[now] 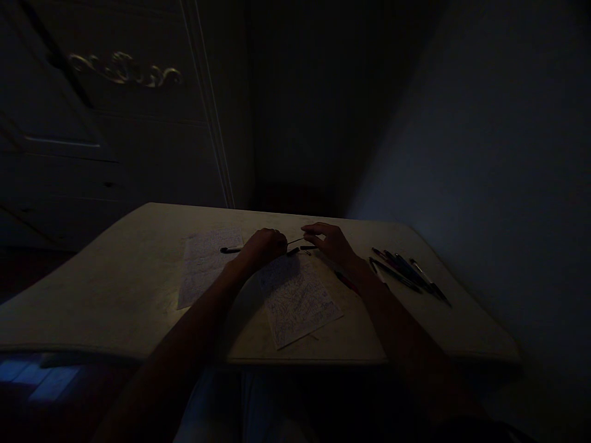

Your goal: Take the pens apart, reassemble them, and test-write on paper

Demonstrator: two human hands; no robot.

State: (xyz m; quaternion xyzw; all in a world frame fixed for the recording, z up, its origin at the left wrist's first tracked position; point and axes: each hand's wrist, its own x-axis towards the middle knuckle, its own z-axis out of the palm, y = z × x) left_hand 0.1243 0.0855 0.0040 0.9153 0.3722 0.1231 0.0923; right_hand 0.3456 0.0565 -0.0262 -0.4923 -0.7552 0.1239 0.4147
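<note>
"Gripping what, exactly?"
"A thin rod [295,240], between the left hand [266,244], pinching one end, and the right hand [327,240], whose grip I cannot tell."
"Advice?"
"Hold it lightly and straight, clear of the dark pieces [293,251] just beside the hands."

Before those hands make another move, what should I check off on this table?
1. Left hand holding the thin rod: ok.
2. Right hand gripping the rod's other end: cannot tell, too dark.
3. Small dark piece well away from the hands: not ok, it lies close by.
4. Left paper free of pens: not ok, one pen lies there.
5. Light for fine work: not ok, very dim.
</note>
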